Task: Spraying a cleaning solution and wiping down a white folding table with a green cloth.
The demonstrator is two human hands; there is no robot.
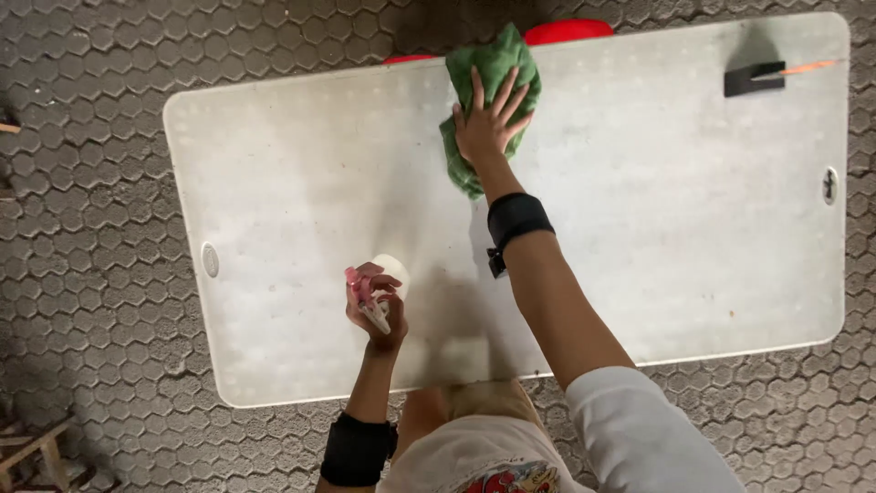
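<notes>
Head cam, right hand (486, 123) flat on green cloth (493, 68), left hand (376, 306) gripping spray bottle (383, 278), black block (754, 79) far corner

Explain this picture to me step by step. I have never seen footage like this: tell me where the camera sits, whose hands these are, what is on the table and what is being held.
There is one picture, taken by a camera worn on a person's head and looking straight down, so both arms reach in from the bottom edge. No machine is involved, only bare hands.

The right hand lies flat, fingers spread, on a green cloth at the far edge of a white folding table. The left hand grips a spray bottle with a pink trigger above the table. Each wrist wears a black band.

A small black object with an orange stick rests at the far right corner. Something red shows beyond the table. The floor is grey hexagonal paving.
</notes>
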